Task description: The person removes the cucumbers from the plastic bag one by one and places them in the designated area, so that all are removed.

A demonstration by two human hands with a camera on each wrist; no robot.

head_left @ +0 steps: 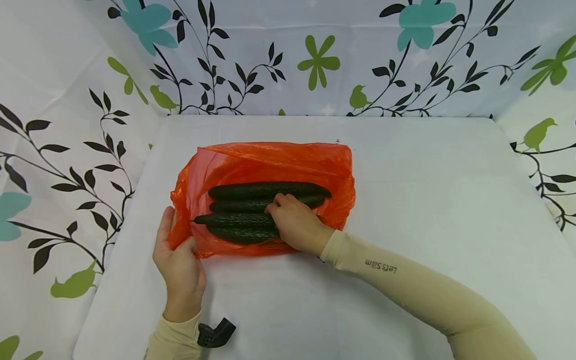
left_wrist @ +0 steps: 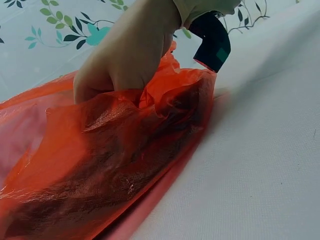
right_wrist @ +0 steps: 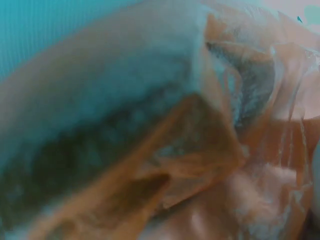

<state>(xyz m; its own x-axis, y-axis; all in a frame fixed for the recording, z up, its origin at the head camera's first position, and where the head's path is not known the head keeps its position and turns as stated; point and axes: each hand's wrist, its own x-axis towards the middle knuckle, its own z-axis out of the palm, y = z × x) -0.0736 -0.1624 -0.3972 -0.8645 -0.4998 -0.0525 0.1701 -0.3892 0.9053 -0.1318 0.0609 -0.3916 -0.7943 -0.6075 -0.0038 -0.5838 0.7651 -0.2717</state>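
An orange-red plastic bag (head_left: 270, 156) lies spread on the table with several dark green cucumbers (head_left: 270, 189) side by side in its opening. My left hand (head_left: 180, 272) holds the bag's left edge, thumb on the near side and fingers behind. From the right, my right hand (head_left: 299, 222) reaches over the bag, its curled fingers gripping a cucumber (head_left: 229, 220) in the nearer part of the row. That hand covers the right ends of the nearer cucumbers. In the left wrist view, the right hand (left_wrist: 120, 60) goes down behind the bag's wall, its fingertips hidden. The right wrist view is blurred.
A white table (head_left: 432, 200) extends around the bag. Patterned cloth (head_left: 279, 30) with leaves, birds and flowers hangs behind the table and along both sides. A black wrist camera (head_left: 216, 333) sits at the left sleeve.
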